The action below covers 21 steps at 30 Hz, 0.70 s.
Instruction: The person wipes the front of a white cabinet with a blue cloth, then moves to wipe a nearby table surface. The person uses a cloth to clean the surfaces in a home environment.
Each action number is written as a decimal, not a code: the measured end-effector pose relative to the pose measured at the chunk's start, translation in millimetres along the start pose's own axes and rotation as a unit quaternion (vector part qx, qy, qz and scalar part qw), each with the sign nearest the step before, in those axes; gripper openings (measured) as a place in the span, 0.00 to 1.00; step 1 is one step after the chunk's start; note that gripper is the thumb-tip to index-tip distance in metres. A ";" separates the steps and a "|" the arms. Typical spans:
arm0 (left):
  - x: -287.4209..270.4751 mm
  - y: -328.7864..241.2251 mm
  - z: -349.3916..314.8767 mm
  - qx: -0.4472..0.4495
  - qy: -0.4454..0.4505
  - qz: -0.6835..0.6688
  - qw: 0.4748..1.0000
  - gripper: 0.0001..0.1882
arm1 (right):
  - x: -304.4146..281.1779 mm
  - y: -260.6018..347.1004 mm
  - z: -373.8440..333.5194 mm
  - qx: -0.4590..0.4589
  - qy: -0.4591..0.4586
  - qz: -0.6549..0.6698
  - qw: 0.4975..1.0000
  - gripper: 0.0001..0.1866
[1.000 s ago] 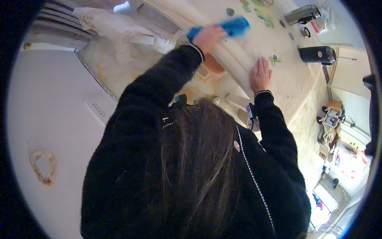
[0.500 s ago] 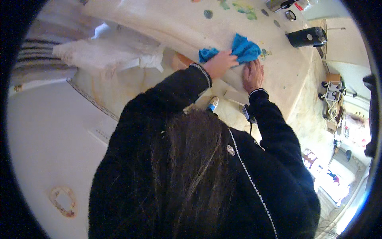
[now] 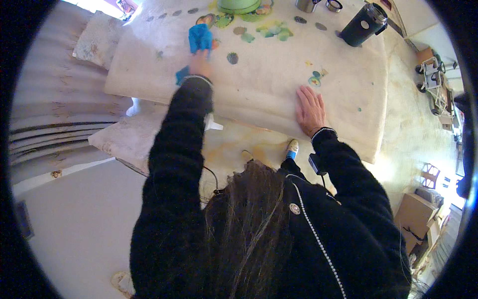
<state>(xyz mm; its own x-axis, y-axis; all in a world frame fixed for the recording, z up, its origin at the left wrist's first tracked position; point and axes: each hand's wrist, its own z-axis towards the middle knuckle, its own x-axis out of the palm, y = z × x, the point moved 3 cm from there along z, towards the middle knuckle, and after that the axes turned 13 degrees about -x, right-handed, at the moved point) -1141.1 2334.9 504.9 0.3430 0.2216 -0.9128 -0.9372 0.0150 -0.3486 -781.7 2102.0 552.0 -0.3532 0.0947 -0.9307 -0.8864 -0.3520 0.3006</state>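
A crumpled blue cloth (image 3: 200, 39) lies on the left part of the table, covered in a pale tablecloth (image 3: 269, 99) with green and yellow leaf prints. My left hand (image 3: 200, 65), smeared by motion, presses and holds the cloth; blue shows beyond the fingers and beside the wrist. Flat on the tablecloth near its front edge rests my right hand (image 3: 310, 109), fingers stretched out and holding nothing. A small round printed patch sits just beyond its fingertips.
A dark flask (image 3: 362, 25) stands at the far right, near a metal cup (image 3: 306, 5) and a ring-shaped lid (image 3: 333, 5). A green round container (image 3: 239, 5) is at the far edge. Left are cushioned chairs (image 3: 99, 40); a wheeled cart (image 3: 434, 82) stands right.
My left hand has moved left and farther out with the blue cloth, away from my right hand. My right hand stays flat near the front edge. The view has shifted, showing more of the table.
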 end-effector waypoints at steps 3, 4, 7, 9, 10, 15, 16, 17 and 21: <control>19.7 -100.7 -48.5 0.080 0.067 -0.175 0.979 0.21 | 0.7 0.5 0.2 -0.009 -0.010 0.000 1.000 0.28; 21.7 -138.2 -69.4 0.155 0.086 -0.158 0.971 0.19 | 1.5 0.6 -0.1 -0.008 -0.007 0.000 1.000 0.27; 23.8 -222.2 -133.2 0.319 0.159 -0.107 0.928 0.21 | 2.5 1.1 0.6 -0.018 -0.024 -0.015 0.999 0.26; 18.4 -229.7 -140.9 0.324 0.163 -0.147 0.920 0.23 | 3.9 0.8 0.7 -0.017 -0.022 -0.022 0.999 0.26; 16.5 -221.0 -138.2 0.329 0.191 -0.155 0.912 0.24 | 4.0 0.6 0.1 -0.018 -0.030 -0.021 0.999 0.26; -6.0 -97.2 -74.7 0.160 0.095 -0.079 0.979 0.23 | 5.5 -0.5 -4.0 -0.025 -0.029 -0.020 0.999 0.27; -16.8 -65.7 -56.0 0.134 0.022 -0.115 0.984 0.22 | 5.9 -1.1 -4.4 -0.023 -0.027 -0.016 0.999 0.28; -23.1 -32.2 -50.1 0.090 -0.004 -0.053 0.995 0.21 | 5.8 -2.0 -4.6 -0.023 -0.029 -0.015 0.999 0.28; -31.1 42.4 -36.0 0.006 -0.084 0.084 0.993 0.20 | 5.3 -3.6 -4.3 -0.020 -0.021 -0.012 1.000 0.29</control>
<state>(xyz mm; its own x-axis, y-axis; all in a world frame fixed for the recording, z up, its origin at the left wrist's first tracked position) -1189.1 2293.5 510.8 0.1681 0.3825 -0.9085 -0.9812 -0.0240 -0.1917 -779.1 2099.7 545.1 -0.3460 0.1425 -0.9274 -0.8821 -0.3862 0.2697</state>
